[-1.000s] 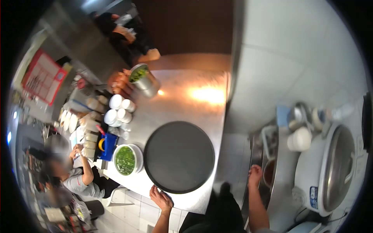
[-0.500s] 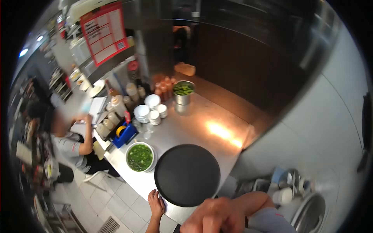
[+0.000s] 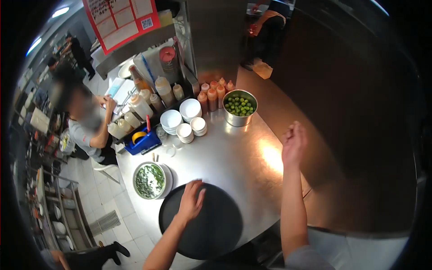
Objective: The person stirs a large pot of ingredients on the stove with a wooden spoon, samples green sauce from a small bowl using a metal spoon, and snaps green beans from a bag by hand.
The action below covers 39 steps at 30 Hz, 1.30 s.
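My left hand (image 3: pixel 192 200) hangs over the upper part of a round black tray (image 3: pixel 216 231), its fingers stretched out and holding nothing. Whether it touches the tray I cannot tell. Left of the tray stands a white bowl (image 3: pixel 168 180) of chopped greens (image 3: pixel 149 181) in liquid, with bright glare on its surface. My right hand (image 3: pixel 294 145) is raised near the right side of the steel counter, fingers loosely bent and apart, with nothing visible in them. Nearest it toward the back is a metal pot (image 3: pixel 240 119) filled with small round green fruits (image 3: pixel 240 104).
White bowls (image 3: pixel 171 121) and small cups (image 3: pixel 184 132) are stacked mid-counter. Behind them stand orange sauce bottles (image 3: pixel 212 99) and pale squeeze bottles (image 3: pixel 164 91). A blue caddy (image 3: pixel 143 143) holds yellow tape. Beyond the left edge, a person (image 3: pixel 87 130) sits writing.
My right hand has moved from close to the camera out over the counter's right side. My left hand has gone from the counter edge to above the tray. The view has shifted.
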{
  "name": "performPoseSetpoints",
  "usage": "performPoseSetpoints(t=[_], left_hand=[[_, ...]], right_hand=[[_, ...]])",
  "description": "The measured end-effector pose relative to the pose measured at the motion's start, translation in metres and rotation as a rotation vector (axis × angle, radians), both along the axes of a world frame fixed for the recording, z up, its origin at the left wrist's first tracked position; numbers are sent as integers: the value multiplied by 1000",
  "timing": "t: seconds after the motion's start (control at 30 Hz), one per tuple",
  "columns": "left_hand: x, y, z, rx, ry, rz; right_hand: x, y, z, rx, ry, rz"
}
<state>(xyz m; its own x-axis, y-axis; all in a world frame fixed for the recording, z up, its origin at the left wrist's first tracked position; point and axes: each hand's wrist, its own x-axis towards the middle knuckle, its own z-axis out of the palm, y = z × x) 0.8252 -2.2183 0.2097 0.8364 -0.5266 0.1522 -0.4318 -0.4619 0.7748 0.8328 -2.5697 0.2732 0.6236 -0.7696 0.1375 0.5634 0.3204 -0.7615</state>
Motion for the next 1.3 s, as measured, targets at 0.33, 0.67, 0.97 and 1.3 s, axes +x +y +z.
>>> performPoseSetpoints(t=[0.33,0.67,0.97,1.3], left_hand=[[112,-141,-112,383,-295,-211],[122,-157,-105,545,-108,-263],[122,-165,-102,594,-37,-237],[122,-166,-102,571,-28,-211]], right_hand=[[44,-214,-261,-682,1013,147],[112,-184,-371,-544,926,678],[135,-179,-370,-495,942,749],[138,-186,-368,-468,927,804]])
